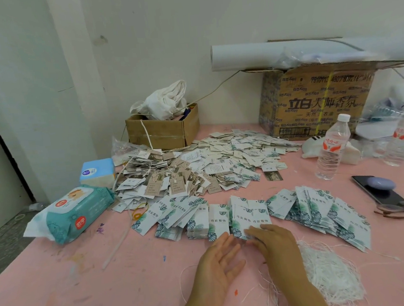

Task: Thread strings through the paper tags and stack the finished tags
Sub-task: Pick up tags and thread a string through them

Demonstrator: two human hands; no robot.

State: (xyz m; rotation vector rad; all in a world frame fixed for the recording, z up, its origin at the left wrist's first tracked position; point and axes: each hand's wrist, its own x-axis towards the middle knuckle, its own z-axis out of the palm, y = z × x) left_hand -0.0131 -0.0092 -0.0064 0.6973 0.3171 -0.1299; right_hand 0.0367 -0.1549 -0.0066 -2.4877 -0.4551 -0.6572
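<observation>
Forward over the pink surface (86, 297), the left hand (218, 263) is held spread, palm turned inward, just beside a stack of leaf-printed paper tags (249, 218); the right hand (275, 244) is laid palm-down, relaxed fingers (252, 232) touching the stack's near edge. Loose white strings (328, 273) are heaped rightward.

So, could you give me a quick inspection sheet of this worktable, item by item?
Surface: pink table, paint-flecked.
Job's things: leaf-print tags fanned in a row; white strings heaped at right; strung tags piled behind.
Clutter: wipes pack, tissue pack, water bottle, phone, glasses.
Hands: left hand open beside the row; right hand fingers resting on it.
Cables: one cord along the wall.
Surroundings: white wall, small cardboard box, large cardboard box with paper roll on top.
</observation>
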